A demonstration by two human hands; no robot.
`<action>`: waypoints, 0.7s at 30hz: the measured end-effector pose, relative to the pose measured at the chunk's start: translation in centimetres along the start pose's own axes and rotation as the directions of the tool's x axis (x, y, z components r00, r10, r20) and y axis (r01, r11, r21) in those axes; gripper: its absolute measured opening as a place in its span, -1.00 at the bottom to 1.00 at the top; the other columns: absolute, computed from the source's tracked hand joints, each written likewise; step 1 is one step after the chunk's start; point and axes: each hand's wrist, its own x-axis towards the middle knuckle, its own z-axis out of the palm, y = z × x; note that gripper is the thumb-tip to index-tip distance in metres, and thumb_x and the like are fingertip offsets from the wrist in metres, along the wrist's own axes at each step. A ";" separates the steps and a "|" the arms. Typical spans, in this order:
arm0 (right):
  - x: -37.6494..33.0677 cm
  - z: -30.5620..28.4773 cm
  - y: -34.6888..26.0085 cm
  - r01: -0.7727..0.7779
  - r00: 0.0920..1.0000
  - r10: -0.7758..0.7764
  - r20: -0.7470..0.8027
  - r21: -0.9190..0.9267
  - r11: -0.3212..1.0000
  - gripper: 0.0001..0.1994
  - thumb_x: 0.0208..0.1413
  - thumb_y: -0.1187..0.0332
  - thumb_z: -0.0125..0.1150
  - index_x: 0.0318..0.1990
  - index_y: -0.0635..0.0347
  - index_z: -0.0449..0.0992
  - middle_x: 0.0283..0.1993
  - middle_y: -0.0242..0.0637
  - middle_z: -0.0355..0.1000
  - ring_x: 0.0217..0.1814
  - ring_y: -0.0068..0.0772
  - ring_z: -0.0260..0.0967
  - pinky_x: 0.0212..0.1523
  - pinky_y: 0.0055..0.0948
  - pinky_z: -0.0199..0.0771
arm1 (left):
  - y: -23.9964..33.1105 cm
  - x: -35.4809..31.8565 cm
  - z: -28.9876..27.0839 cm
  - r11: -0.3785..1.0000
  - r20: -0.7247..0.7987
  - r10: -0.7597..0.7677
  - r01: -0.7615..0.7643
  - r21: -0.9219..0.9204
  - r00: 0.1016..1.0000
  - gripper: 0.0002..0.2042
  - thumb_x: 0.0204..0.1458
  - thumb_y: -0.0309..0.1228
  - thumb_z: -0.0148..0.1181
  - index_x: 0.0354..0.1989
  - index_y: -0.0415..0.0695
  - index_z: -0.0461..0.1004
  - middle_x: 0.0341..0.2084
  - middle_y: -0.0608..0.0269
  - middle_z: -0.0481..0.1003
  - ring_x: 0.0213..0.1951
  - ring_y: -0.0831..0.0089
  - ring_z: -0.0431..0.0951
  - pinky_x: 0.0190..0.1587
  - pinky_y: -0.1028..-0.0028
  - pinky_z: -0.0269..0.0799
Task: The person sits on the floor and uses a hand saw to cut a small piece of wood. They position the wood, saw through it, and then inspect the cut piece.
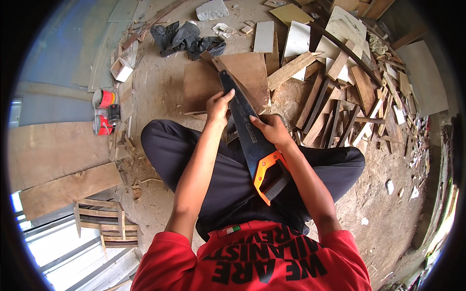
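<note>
A hand saw [248, 133] with a dark blade and an orange and black handle lies slantwise over my lap, handle toward me and tip pointing away. My left hand [219, 107] grips the blade's toothed side nearer the tip, thumb laid on the flat. Farther down, my right hand [273, 128] holds the blade's back edge, its thumb pressed on the flat; the other fingers are mostly hidden. Neither hand is on the handle. Beyond the tip is a brown wooden board [199, 80], with a narrow wood strip [217, 63] lying over it.
Offcuts and planks [340, 92] are heaped at the far right. Black plastic bags [179, 38] and a concrete lump [212, 9] lie at the far side. Red cans [103, 125] stand at the left, above a wooden slatted frame [104, 218]. My crossed legs [170, 145] surround the saw.
</note>
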 end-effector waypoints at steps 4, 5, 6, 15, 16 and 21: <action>-0.9 0.1 -0.1 -0.012 1.000 0.012 -0.004 -0.105 0.994 -0.52 0.25 0.06 0.14 -0.16 0.48 0.55 -0.37 -0.33 0.51 -0.36 -0.62 0.38 -0.29 -0.51 0.41 | -2.2 0.7 -0.5 0.999 -0.058 0.028 -0.030 -0.028 0.998 -0.91 0.04 -0.47 0.32 -0.40 -0.21 0.56 -0.50 0.39 0.52 -0.47 0.63 0.46 -0.41 0.54 0.38; -0.9 0.2 0.2 -0.012 1.000 0.012 0.001 -0.088 0.996 -0.51 0.26 0.05 0.13 -0.14 0.47 0.55 -0.36 -0.33 0.51 -0.35 -0.62 0.37 -0.28 -0.51 0.41 | -2.8 1.2 -0.8 0.997 -0.030 0.064 -0.065 -0.029 0.998 -0.92 0.03 -0.47 0.33 -0.41 -0.19 0.57 -0.52 0.42 0.51 -0.49 0.65 0.43 -0.42 0.55 0.34; -1.0 0.1 0.6 -0.012 1.000 0.013 0.004 -0.071 0.997 -0.50 0.26 0.04 0.12 -0.12 0.47 0.55 -0.35 -0.33 0.51 -0.33 -0.62 0.37 -0.26 -0.51 0.41 | -3.0 1.5 -0.9 0.995 0.000 0.100 -0.099 -0.032 0.995 -0.93 0.03 -0.47 0.33 -0.42 -0.17 0.57 -0.54 0.45 0.49 -0.51 0.67 0.40 -0.44 0.57 0.31; -3.2 -3.0 2.4 -0.187 0.982 0.180 0.054 0.201 0.961 -0.60 0.30 0.09 0.07 -0.05 0.32 0.55 -0.24 -0.41 0.51 -0.32 -0.64 0.38 -0.28 -0.61 0.38 | -4.2 1.6 -1.2 0.991 -0.031 0.130 -0.129 0.047 0.991 -0.77 0.03 -0.41 0.36 -0.20 -0.29 0.59 -0.38 0.27 0.59 -0.38 0.55 0.55 -0.30 0.52 0.46; -3.6 -3.3 1.9 -0.221 0.975 0.202 0.096 0.280 0.934 -0.63 0.30 0.12 0.08 -0.06 0.29 0.55 -0.24 -0.41 0.51 -0.33 -0.64 0.40 -0.29 -0.60 0.40 | -4.4 1.7 -1.4 0.990 0.008 0.142 -0.142 0.025 0.990 -0.69 0.04 -0.37 0.36 -0.12 -0.33 0.55 -0.31 0.22 0.59 -0.29 0.54 0.55 -0.21 0.55 0.44; -3.3 -4.1 3.8 -0.229 0.968 0.191 0.161 0.261 0.938 -0.67 0.28 0.17 0.13 -0.12 0.32 0.57 -0.25 -0.38 0.54 -0.29 -0.63 0.44 -0.24 -0.58 0.45 | -6.0 1.6 -0.7 0.748 -0.028 0.506 -0.423 0.511 0.862 -0.62 0.20 -0.21 0.17 -0.12 -0.39 0.44 -0.28 0.08 0.54 -0.21 0.41 0.50 -0.10 0.39 0.39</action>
